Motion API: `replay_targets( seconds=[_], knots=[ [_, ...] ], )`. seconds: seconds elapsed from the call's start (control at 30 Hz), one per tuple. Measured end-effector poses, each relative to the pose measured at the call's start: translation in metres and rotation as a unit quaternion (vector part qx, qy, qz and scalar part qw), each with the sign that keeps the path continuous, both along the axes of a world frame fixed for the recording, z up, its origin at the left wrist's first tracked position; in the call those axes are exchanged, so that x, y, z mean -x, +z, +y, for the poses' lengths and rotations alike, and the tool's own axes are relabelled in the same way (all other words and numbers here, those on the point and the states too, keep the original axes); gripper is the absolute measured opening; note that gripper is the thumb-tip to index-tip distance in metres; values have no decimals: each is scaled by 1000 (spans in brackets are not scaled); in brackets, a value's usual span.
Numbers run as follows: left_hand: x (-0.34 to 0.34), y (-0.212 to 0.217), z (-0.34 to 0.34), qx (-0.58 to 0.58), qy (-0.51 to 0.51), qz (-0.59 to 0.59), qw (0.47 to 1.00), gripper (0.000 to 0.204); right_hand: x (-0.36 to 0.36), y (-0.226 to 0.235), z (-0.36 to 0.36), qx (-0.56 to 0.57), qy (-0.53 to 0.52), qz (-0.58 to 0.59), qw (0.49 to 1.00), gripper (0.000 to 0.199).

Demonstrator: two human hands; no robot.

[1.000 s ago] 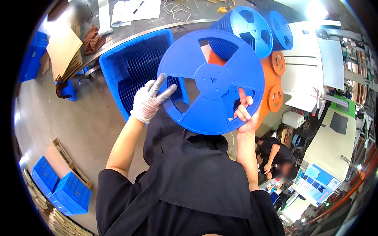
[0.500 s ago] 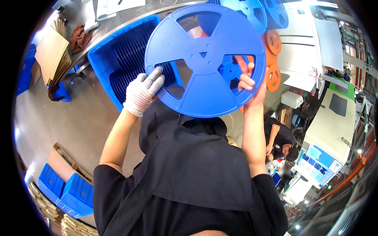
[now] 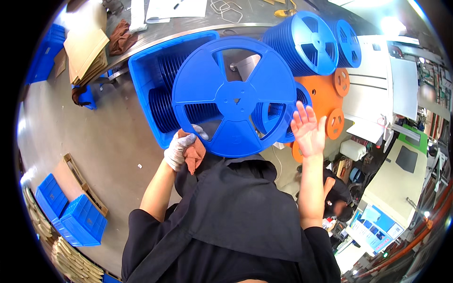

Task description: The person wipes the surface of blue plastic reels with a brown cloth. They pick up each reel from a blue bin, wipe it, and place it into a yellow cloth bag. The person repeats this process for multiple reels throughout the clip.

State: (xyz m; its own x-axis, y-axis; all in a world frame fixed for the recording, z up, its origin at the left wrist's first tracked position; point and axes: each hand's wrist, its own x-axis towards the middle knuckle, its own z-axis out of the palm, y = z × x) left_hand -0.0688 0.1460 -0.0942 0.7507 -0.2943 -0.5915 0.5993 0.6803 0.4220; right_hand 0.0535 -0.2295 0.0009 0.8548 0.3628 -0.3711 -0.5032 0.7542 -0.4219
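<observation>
A large blue plastic reel (image 3: 236,104) with wide cut-outs is held up in front of me, its flat face toward me. My left hand (image 3: 178,150), in a pale glove, grips the reel's lower left rim, its fingertips showing through a cut-out. An orange-brown cloth (image 3: 194,153) is bunched in that same hand. Just off the reel's right edge, my bare right hand (image 3: 309,131) is open with its fingers spread, holding nothing. Behind the reel stands a blue crate (image 3: 140,89) with several dark-looking discs (image 3: 163,109) stacked on edge in it.
Stacks of blue reels (image 3: 306,45) lie on their sides at the back right, above an orange stand (image 3: 321,89). A metal table (image 3: 188,26) runs along the back, with cardboard (image 3: 87,52) at its left. Another person (image 3: 336,193) is at work on the right.
My right hand has let go of the reel and opened beside it. The cloth now shows in my left hand, which still grips the rim. The view has shifted, and the reel sits lower in it.
</observation>
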Motion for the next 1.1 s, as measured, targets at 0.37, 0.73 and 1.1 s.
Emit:
replay_targets(
  seconds=[0.37, 0.73, 1.1],
  knots=[
    [9, -19, 14, 30, 93, 6, 995, 43, -71, 243, 87, 561, 717, -323, 259, 50],
    [9, -40, 13, -25, 135, 1, 990, 43, -65, 60, 133, 320, 691, -233, 605, 43],
    [56, -119, 77, -410, 282, 183, 848, 15, 87, -55, 20, 410, 396, 127, 812, 48]
  ],
)
